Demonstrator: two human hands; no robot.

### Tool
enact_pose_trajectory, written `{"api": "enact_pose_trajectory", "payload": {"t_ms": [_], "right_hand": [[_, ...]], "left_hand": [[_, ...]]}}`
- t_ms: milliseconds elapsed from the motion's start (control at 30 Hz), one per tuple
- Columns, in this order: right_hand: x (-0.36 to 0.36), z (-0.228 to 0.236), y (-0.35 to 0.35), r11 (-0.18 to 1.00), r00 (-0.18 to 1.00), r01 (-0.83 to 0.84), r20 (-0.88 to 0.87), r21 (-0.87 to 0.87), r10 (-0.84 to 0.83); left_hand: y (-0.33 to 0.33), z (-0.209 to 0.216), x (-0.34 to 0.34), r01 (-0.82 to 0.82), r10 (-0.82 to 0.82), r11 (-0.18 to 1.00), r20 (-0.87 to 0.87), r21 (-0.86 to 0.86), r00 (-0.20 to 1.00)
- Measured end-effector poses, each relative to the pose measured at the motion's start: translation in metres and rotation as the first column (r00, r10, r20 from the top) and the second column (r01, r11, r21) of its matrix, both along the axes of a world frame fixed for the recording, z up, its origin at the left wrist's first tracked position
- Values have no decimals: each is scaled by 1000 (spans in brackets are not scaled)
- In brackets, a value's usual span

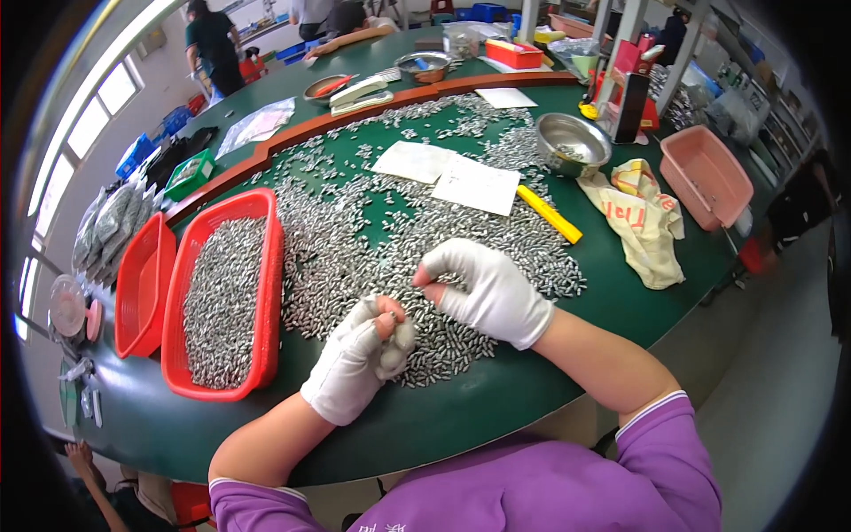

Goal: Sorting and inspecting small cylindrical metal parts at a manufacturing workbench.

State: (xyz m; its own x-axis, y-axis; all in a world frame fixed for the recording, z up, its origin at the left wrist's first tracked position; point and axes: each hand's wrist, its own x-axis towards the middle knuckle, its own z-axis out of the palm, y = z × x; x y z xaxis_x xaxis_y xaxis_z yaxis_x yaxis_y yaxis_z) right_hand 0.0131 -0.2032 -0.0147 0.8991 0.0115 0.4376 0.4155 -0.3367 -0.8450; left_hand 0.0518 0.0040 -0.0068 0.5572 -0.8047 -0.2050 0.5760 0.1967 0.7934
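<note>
Both my hands wear white gloves with bare thumb and fingertips. My left hand [359, 359] is closed above the near edge of a wide spread of small silvery metal parts [346, 266]. Between its thumb and forefinger a small grey metal part seems to show. To the right, my right hand [492, 297] hovers over the same parts, thumb and forefinger curled together in a pinch. What lies between those fingertips, if anything, is too small to make out. A red basket [277, 293] filled with the same parts stands left of my left hand.
Another red basket [128, 332] stands further left. Two white papers [477, 184] and a yellow bar [550, 215] lie on the parts. Right of them are a steel bowl [574, 142], a cream cloth [645, 235] and a pink tub [736, 177]. A brown wooden rim [292, 133] borders the green table [425, 439].
</note>
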Motion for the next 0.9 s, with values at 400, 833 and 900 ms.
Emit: {"api": "enact_pose_trajectory", "payload": {"t_ms": [400, 833, 900], "right_hand": [[1, 0, -1, 1000, 993, 23, 112, 13, -24], [2, 0, 0, 1000, 999, -11, 41, -5, 11], [0, 2, -1, 999, 997, -27, 65, -44, 30]], "left_hand": [[-1, 1, -1, -22, 22, 1000, 1, -2, 1000], [3, 0, 1, -40, 35, 997, -72, -60, 997], [1, -3, 2, -35, 27, 996, -85, -87, 996]]}}
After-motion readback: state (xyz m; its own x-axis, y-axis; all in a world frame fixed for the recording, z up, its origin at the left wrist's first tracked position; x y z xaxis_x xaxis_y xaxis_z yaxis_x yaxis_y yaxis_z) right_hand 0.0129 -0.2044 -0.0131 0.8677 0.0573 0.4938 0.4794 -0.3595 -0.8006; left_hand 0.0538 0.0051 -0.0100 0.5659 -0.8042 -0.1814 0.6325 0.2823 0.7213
